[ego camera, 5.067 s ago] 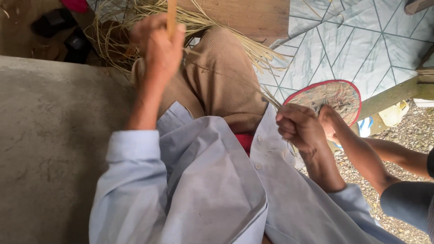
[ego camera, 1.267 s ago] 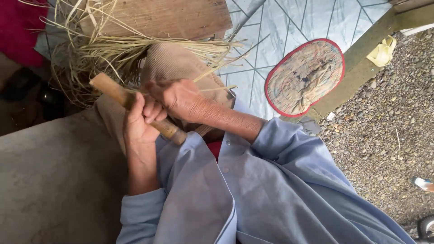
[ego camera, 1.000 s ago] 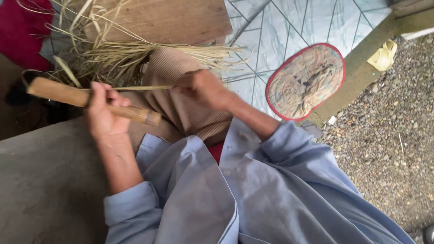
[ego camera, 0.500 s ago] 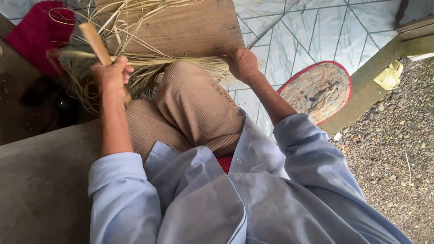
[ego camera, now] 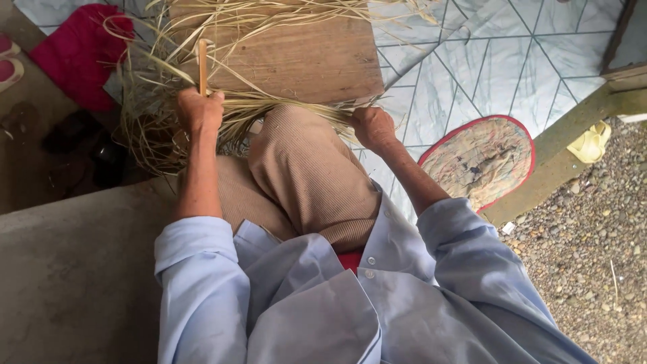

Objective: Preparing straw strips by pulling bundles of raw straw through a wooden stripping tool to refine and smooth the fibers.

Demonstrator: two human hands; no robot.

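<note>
Sleeves of pale blue cloth [ego camera: 283,296] fill the near part of the head view, with a bent knee in tan ribbed trousers [ego camera: 306,168] rising between the forearms. Beyond the knee, the left hand [ego camera: 199,111] is closed in a fist around the lower end of a wooden stick [ego camera: 201,64]. The stick stands nearly upright, its long axis running away from the person and its free end pointing toward the far edge of the view. The right hand [ego camera: 374,128] is curled shut on the end of a bundle of pale dry straw strips [ego camera: 283,111], which runs sideways between the two hands, just past the knee. More loose strips [ego camera: 145,128] curl in a tangle around the left hand and spread over a wooden board [ego camera: 303,61] lying behind the hands. To the left lies a grey concrete slab [ego camera: 60,269], with a red cloth [ego camera: 81,54] farther off. The floor beyond has pale tiles with dark lines [ego camera: 465,61]. A round woven fan with a red rim [ego camera: 482,162] lies on them, beside gravel [ego camera: 593,236].
</note>
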